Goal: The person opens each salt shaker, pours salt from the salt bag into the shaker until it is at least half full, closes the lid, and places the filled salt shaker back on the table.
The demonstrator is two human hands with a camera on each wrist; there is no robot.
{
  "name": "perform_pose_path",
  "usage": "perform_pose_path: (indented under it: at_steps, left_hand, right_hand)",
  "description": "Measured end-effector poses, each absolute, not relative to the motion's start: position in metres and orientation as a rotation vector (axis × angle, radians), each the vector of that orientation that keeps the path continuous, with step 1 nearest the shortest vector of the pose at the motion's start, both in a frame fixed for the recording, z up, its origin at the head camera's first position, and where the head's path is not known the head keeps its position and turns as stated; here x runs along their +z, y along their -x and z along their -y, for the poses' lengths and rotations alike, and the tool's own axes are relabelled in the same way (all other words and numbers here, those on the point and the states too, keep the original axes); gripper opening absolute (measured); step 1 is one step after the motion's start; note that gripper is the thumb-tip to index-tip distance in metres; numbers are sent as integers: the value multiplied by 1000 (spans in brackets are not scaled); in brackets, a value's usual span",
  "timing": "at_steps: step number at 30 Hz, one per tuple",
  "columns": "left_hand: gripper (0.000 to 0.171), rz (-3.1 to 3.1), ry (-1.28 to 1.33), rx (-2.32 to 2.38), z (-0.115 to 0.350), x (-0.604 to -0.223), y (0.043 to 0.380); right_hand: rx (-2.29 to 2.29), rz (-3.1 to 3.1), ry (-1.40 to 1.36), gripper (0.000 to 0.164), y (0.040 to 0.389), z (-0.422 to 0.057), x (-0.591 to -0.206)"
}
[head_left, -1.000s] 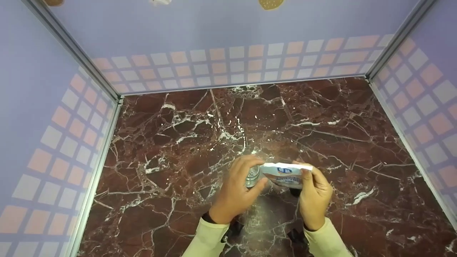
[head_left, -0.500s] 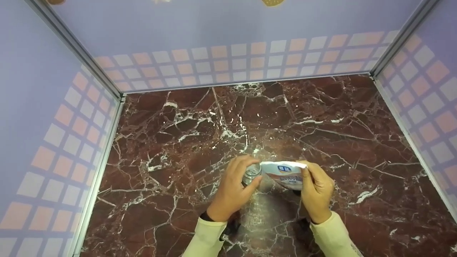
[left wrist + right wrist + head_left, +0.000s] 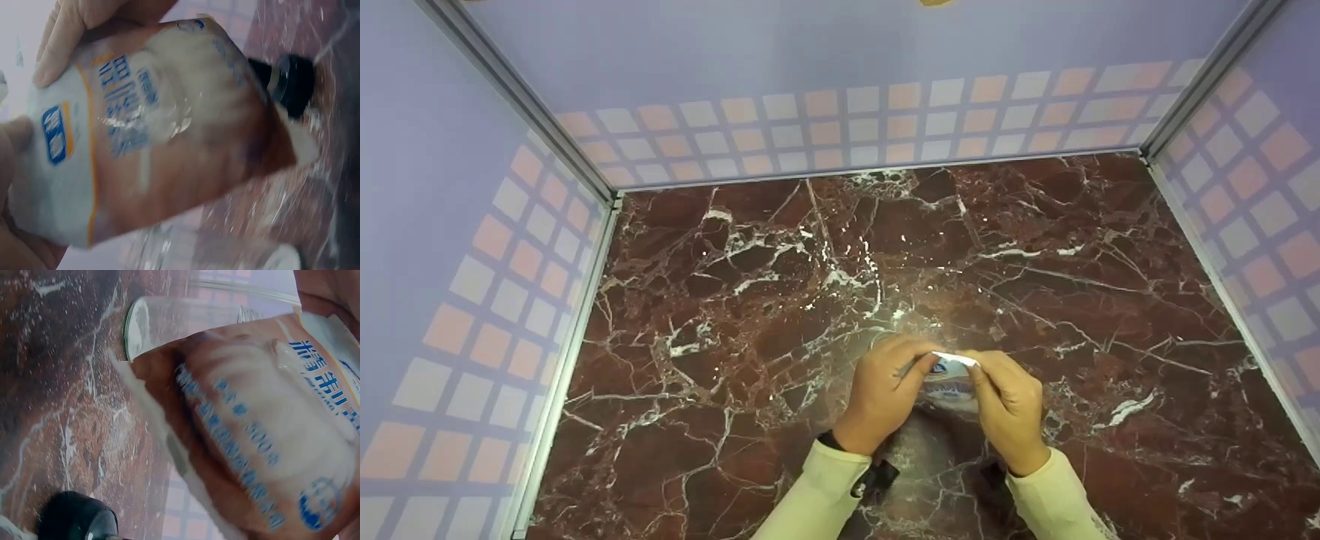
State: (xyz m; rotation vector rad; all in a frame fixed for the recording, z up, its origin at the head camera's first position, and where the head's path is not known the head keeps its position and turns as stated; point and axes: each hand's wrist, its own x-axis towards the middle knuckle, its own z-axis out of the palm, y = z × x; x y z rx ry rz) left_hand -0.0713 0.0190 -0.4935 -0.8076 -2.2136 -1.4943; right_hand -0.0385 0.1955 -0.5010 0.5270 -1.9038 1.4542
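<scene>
Both hands pinch the top edge of a soft brown-and-white plastic packet (image 3: pixel 949 390) with blue print. In the head view the left hand (image 3: pixel 885 390) is at the packet's left top corner and the right hand (image 3: pixel 1009 405) at its right. The packet (image 3: pixel 157 129) looks full in the left wrist view; 500 grams is printed on it in the right wrist view. A clear glass jar (image 3: pixel 180 326) stands on the tabletop beside the packet. From the head camera the left hand hides most of it.
A black, round-ended object (image 3: pixel 295 84) stands close to the packet. The dark red marbled tabletop (image 3: pixel 720 300) has white veins and flecks. Lilac panels with pale squares enclose it, including a back wall (image 3: pixel 840 60) and a left wall (image 3: pixel 435 187).
The left hand has left the jar, moved right and taken hold of the packet's top edge. The right hand has shifted slightly left, bringing the hands closer together.
</scene>
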Motion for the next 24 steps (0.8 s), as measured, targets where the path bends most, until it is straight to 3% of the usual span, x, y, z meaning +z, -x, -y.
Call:
perform_pose_path:
  at_steps: [4, 9, 12, 24]
  left_hand:
    - [11, 2118, 850, -1472, -26, -496, 70]
    - [8, 2061, 892, -1452, -30, -491, 66]
    - [8, 2041, 902, -1460, -31, -485, 65]
    - [20, 2260, 944, -1468, -15, -471, 68]
  right_hand:
    - [1595, 1862, -634, 13, 43, -203, -519]
    - [1830, 2152, -678, 64, 44, -218, -537]
    - [1907, 2375, -602, 76, 43, -226, -545]
    - [1902, 2394, -528, 46, 42, -235, -550]
